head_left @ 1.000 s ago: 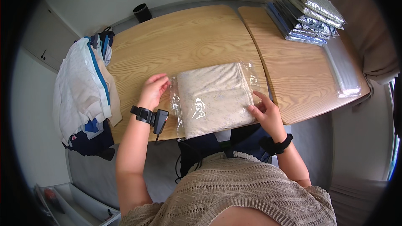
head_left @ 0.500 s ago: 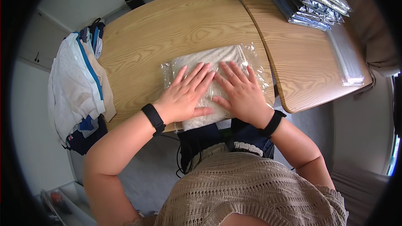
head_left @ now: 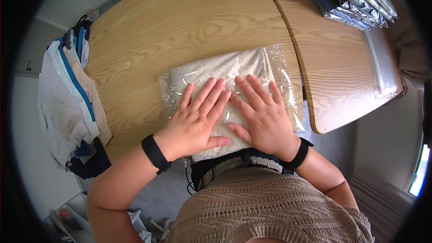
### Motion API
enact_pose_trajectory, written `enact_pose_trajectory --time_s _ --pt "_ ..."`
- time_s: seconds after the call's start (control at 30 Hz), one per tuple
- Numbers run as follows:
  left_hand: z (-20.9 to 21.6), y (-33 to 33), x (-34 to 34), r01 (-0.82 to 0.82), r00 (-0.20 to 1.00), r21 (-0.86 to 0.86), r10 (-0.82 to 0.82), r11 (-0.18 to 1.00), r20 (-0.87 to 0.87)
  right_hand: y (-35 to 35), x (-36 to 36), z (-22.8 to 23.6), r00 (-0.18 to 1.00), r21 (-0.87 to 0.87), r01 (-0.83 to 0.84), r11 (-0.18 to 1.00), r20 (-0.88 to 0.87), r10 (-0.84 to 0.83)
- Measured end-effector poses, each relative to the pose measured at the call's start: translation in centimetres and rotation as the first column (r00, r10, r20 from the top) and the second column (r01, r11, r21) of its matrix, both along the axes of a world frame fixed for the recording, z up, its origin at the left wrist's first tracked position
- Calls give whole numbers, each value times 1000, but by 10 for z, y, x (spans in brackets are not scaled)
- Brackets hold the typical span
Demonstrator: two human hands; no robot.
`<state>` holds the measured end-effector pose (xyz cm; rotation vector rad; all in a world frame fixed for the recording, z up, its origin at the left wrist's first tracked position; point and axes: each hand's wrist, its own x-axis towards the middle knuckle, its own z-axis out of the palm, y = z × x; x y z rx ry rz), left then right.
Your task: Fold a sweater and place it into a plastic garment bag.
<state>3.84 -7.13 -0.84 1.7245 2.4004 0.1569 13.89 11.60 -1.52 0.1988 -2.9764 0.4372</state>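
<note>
Where the wood-grained table spreads widest, a second table stands just beside it on the right, a narrow gap between them. A heap of clothes drapes over the left side, white, beige and dark blue pieces together. At the far right sits a stack of wrapped packages, with a sheaf of clear plastic bags near it. Close to the person's waist, at the near edge of the first table, lies a packet of folded pale patterned cloth in clear film, loose film showing at both ends. A second ago the hands were at those two ends; now the left hand and right hand lie flat on top, fingers spread, gripping nothing, index fingertips nearly meeting. The work thus looks to have passed from handling the ends to pressing the packet's face. Each wrist wears a black band
</note>
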Motion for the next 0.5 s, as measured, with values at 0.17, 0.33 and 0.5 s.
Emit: enact_pose_trajectory --time_s 0.17,0.33,0.5 --pt "-2 1 1 -6 1000 12 6 1000 -8 0 0 -1 1000 -27 4 1000 22 -3" --pt "-6 -1 0 -7 1000 26 7 1000 -15 -1 -2 -3 1000 -42 4 999 16 -3" --pt "-6 0 -2 37 998 5 -37 999 -57 3 0 -3 998 -10 0 1000 -66 -1"
